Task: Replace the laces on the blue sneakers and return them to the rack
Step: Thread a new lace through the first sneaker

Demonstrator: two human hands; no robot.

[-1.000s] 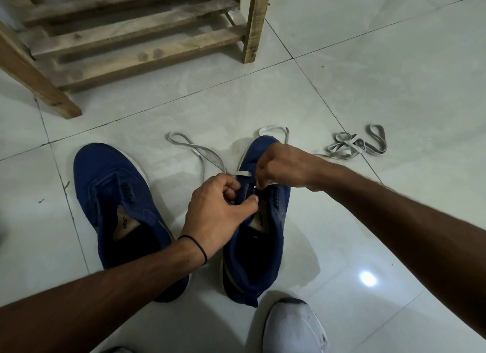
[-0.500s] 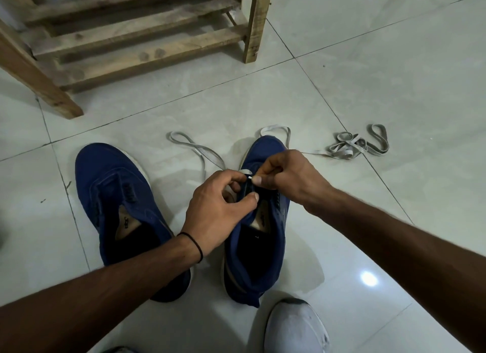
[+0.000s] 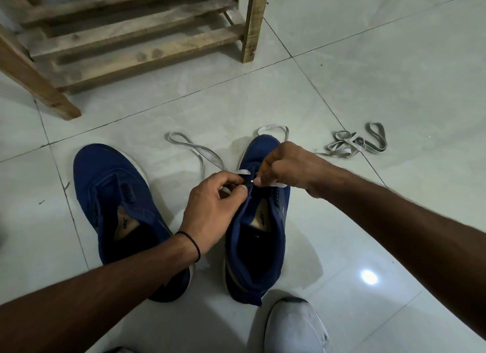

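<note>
Both insoles carry a small dark logo, too small to read; a tiny mark inside the R sneaker can't be read either.

The R sneaker stands on its sole on the floor right in front of you, toe away from you toward the rack, heel toward you, long axis near-to-far. The L sneaker sits just beside it, same way round, toe angled a bit left, w/ no lace in its eyelets.

Your left hand has its grip pinched, thumb & forefinger, on the R sneaker's eyelet flap. Your right hand has its grip pinched on the white tip of the grey lace, at the eyelets. The lace loops out on the tile past the toe on both sides.

A 2nd lace lies bundled to the right, apart from the R sneaker. A strip of bare tile separates the toes from the rack's legs; wide tile runs off to the right. A white shoe sits near the R sneaker's heel at the bottom edge.
</note>
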